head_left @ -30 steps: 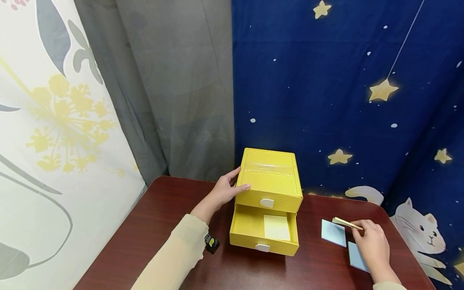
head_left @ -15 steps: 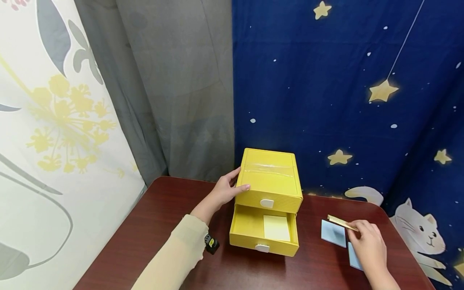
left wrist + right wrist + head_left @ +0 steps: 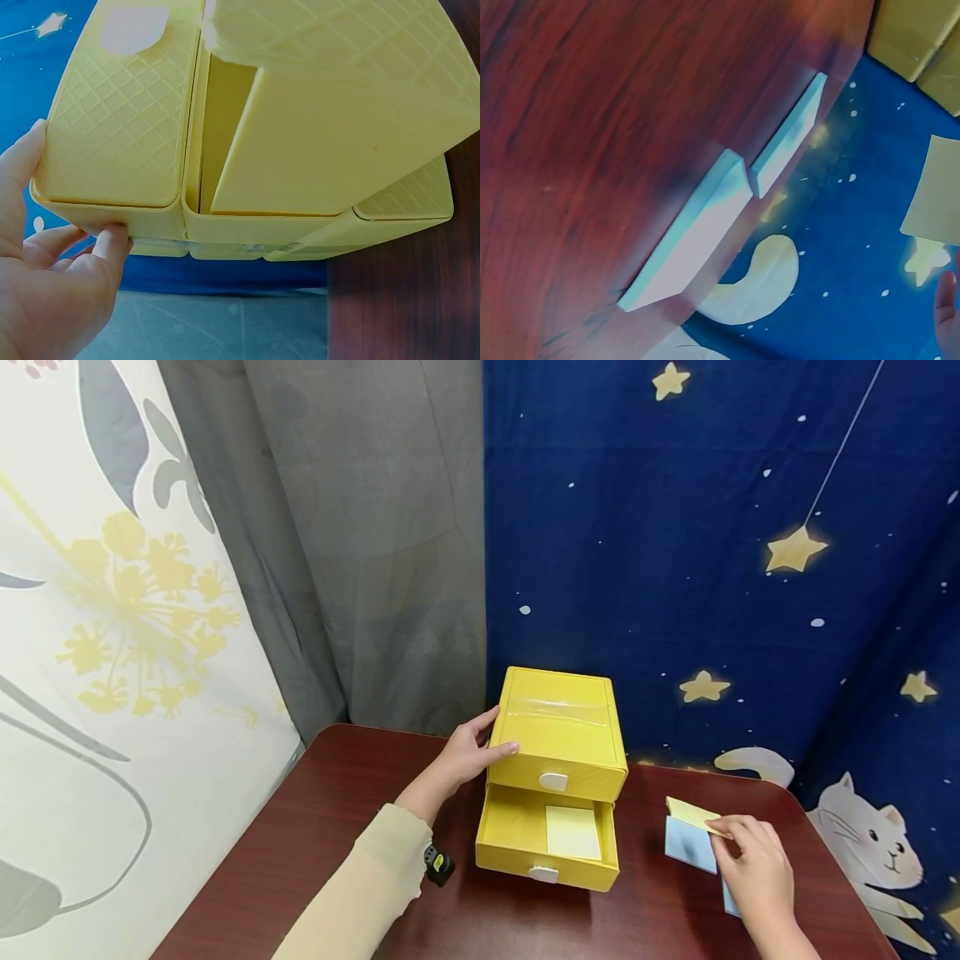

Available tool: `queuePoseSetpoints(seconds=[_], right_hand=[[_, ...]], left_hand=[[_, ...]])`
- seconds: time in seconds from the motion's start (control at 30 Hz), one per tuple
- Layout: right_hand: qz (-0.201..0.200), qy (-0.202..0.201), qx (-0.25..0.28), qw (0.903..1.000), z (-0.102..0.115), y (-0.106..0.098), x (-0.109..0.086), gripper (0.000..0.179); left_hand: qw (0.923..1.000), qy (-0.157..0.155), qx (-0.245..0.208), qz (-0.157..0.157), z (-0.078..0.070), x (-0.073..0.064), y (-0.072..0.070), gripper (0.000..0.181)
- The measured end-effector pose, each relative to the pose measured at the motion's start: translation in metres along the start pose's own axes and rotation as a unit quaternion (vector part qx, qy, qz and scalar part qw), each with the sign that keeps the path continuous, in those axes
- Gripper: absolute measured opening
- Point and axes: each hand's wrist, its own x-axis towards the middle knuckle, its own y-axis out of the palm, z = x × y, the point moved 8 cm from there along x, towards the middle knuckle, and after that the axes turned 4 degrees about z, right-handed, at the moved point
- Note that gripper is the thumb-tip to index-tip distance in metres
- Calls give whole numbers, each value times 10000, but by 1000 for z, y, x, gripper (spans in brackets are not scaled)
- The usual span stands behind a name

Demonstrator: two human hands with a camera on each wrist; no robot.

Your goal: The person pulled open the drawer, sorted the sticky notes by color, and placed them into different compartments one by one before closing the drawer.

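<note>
A small yellow two-drawer cabinet [image 3: 558, 714] stands on the table, its lower drawer [image 3: 510, 822] pulled out. Inside that drawer lies a pale yellow sticky note pad [image 3: 572, 832]. My left hand [image 3: 459, 756] rests against the cabinet's upper left corner, thumb on the top and fingers along the side; it also shows in the left wrist view. Over on the right, my right hand [image 3: 757, 868] pinches another yellow sticky note pad [image 3: 692, 814] by its edge, tilted above a blue sticky note pad [image 3: 690, 845]. A second blue pad [image 3: 731, 902] is mostly hidden under that hand.
The dark red-brown table [image 3: 337, 860] has rounded back corners. Behind it hang a grey curtain [image 3: 375, 568] and a blue starry curtain [image 3: 637, 527]. Clear tape [image 3: 557, 710] runs across the cabinet's top.
My right hand has moved left with the yellow pad, which now tilts to show its broad face above the nearer-to-cabinet blue pad. The left hand and cabinet stay put.
</note>
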Motion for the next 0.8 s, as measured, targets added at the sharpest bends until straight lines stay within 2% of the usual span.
queuePoseSetpoints(seconds=[0.17, 0.4, 0.67, 0.8], right_hand=[[-143, -226, 142, 9995, 12, -3, 2, 28], [-146, -411, 323, 9985, 19, -2, 4, 24], [14, -620, 529, 9967, 33, -4, 7, 19], [177, -634, 666, 9956, 40, -5, 8, 21]], left_hand=[[10000, 19, 55, -76, 0, -1, 0, 87], [10000, -3, 46, -60, 0, -1, 0, 86], [9999, -102, 78, 14, -26, -18, 1, 81], [9999, -109, 93, 27, -31, -22, 2, 80]])
